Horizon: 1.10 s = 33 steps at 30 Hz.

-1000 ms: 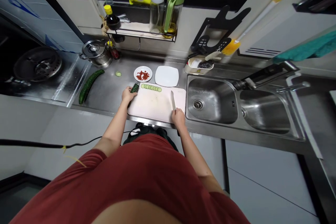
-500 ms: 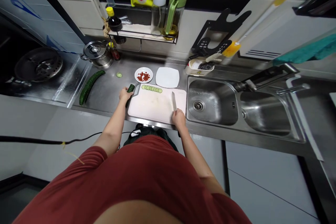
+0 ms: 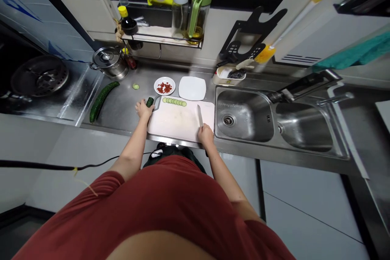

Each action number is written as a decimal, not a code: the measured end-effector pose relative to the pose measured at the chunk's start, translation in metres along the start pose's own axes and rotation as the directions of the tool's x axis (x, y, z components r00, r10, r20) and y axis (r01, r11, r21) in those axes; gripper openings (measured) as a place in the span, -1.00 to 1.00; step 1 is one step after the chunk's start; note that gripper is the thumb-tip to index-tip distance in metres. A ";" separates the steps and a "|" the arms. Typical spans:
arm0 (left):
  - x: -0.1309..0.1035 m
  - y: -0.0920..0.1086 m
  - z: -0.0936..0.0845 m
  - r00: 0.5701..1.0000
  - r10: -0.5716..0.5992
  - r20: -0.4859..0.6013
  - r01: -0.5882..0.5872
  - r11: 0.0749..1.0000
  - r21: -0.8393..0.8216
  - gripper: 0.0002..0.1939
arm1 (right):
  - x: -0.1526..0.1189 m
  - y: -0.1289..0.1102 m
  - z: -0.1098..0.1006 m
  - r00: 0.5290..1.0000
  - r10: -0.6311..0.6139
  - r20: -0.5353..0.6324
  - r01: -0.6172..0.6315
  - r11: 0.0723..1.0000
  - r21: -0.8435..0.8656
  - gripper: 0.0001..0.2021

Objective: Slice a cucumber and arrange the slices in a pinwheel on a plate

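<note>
My left hand (image 3: 144, 109) is at the left end of the white cutting board (image 3: 170, 124). Its fingers are spread apart, and it rests against a dark green piece of cucumber (image 3: 149, 102), part of which it hides. The kitchen knife (image 3: 200, 115) is gripped in my right hand (image 3: 206, 134) over the board's right side, its blade pointing away from me. A row of overlapping cucumber slices (image 3: 174, 101) lies along the board's far edge. Farther left on the counter is a whole cucumber (image 3: 102, 100), with a cut cucumber end (image 3: 135, 86) near it.
Behind the board stand a white plate of chopped red pieces (image 3: 165, 88) and a square white plate (image 3: 192, 88). A lidded pot (image 3: 109, 63) stands back left, beyond it a black wok (image 3: 39, 76). On the right is a double sink (image 3: 246, 130); bottles line the wall shelf (image 3: 161, 37).
My left hand's fingers have loosened and spread to the left, away from the cucumber piece. The knife stays in my right hand, nearly still. The whole view has shifted slightly.
</note>
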<state>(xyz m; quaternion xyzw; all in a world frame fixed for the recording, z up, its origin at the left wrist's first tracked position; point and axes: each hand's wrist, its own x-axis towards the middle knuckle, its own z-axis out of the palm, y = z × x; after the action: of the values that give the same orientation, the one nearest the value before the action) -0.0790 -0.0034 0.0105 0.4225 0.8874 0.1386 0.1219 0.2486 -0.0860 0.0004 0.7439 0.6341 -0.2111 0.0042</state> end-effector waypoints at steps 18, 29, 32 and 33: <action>-0.051 0.125 0.063 0.663 0.684 0.304 -0.697 0.712 -0.081 -0.62 | 0.000 -0.003 -0.003 0.999 -0.004 0.045 0.003 1.000 0.013 -0.73; -0.034 0.134 0.067 0.576 0.722 0.382 -0.764 0.642 -0.061 -0.61 | -0.001 -0.003 -0.001 0.999 0.006 0.041 -0.007 1.000 0.021 -0.72; -0.035 0.135 0.065 0.581 0.732 0.355 -0.766 0.640 -0.067 -0.64 | 0.000 -0.003 -0.001 0.999 0.010 0.041 -0.010 1.000 0.012 -0.73; -0.035 0.135 0.064 0.588 0.730 0.349 -0.761 0.645 -0.066 -0.66 | 0.000 -0.003 -0.001 0.999 0.011 0.042 -0.011 1.000 0.009 -0.73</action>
<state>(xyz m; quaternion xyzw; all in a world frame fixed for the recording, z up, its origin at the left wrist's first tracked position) 0.0609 0.0599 0.0020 0.7774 0.5977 0.0605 0.1864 0.2458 -0.0849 0.0016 0.7427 0.6288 -0.2297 0.0153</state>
